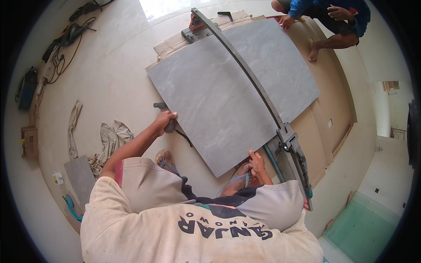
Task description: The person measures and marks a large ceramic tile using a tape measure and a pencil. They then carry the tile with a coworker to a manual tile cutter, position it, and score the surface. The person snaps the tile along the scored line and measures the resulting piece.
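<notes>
A large grey tile (210, 83) lies under the long metal rail (244, 63) of a manual tile cutter (287, 136). The rail crosses the tile's face from the far end to the near right. At the tile's left edge my left hand (165, 122) is closed, thumb on top and fingers partly hidden beneath. My right hand (258, 166) grips the near edge, left of the cutter's carriage, its thumb up against the tile. Just below my left hand, a dark tool with a cord (172, 127) is partly hidden.
A co-worker in a blue top (307, 8) crouches at the far right, one hand (286, 23) at the tile's corner. Cardboard (319, 131) lies under the tile. Cloths (109, 136), a smaller grey tile piece (80, 177) and corded tools (66, 39) sit at left.
</notes>
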Motion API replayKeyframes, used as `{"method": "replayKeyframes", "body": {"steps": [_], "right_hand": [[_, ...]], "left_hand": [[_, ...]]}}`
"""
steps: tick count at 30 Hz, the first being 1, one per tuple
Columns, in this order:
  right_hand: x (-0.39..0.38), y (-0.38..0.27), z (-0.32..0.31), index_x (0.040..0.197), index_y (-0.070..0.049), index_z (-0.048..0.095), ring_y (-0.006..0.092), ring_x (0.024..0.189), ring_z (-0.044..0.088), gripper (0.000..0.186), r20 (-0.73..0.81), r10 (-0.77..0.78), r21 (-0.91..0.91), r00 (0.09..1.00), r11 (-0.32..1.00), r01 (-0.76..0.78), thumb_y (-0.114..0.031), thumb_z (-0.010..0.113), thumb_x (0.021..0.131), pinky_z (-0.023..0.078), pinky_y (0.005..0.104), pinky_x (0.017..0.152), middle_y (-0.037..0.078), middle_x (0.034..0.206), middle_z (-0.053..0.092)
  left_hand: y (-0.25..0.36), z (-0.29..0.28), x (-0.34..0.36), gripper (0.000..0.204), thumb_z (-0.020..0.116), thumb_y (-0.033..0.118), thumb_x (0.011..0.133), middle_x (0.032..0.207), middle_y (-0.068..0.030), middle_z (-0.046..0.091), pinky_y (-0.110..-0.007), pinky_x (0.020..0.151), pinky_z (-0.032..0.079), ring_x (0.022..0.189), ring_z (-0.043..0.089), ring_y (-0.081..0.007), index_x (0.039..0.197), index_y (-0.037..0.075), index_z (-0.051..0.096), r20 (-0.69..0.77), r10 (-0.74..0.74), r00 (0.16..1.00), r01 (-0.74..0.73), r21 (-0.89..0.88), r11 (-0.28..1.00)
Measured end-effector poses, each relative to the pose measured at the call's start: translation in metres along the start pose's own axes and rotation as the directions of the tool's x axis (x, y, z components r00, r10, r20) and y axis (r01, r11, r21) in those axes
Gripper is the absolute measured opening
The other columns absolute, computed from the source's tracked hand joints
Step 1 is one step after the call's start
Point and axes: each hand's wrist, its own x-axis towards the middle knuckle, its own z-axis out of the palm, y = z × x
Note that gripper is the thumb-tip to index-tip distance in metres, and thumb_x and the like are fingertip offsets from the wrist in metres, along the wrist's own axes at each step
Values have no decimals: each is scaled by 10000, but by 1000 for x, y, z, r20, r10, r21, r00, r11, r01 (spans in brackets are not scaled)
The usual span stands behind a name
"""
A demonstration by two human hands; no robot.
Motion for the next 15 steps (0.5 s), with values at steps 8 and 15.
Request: {"method": "replayKeyframes", "body": {"steps": [8, 15], "right_hand": [[-13, 23, 0, 787, -142, 490, 20, 468, 314, 278, 18, 99, -155, 995, 983, -95, -288, 668, 942, 228, 198, 392, -71, 662, 422], [-46, -41, 3, 816, -106, 625, 32, 481, 357, 223, -15, 376, -437, 926, 831, -344, -286, 623, 947, 273, 216, 414, -61, 618, 489]], "left_hand": [[-26, -28, -14, 178, 627, 240, 934, 857, -47, 609, -334, 643, 488, 754, 579, -147, 915, 70, 577, -33, -10, 999, 11, 34, 999], [-6, -30, -50, 147, 619, 204, 910, 775, -44, 610, -302, 603, 500, 698, 600, -146, 887, 71, 561, -99, -74, 992, 72, -26, 997]]}}
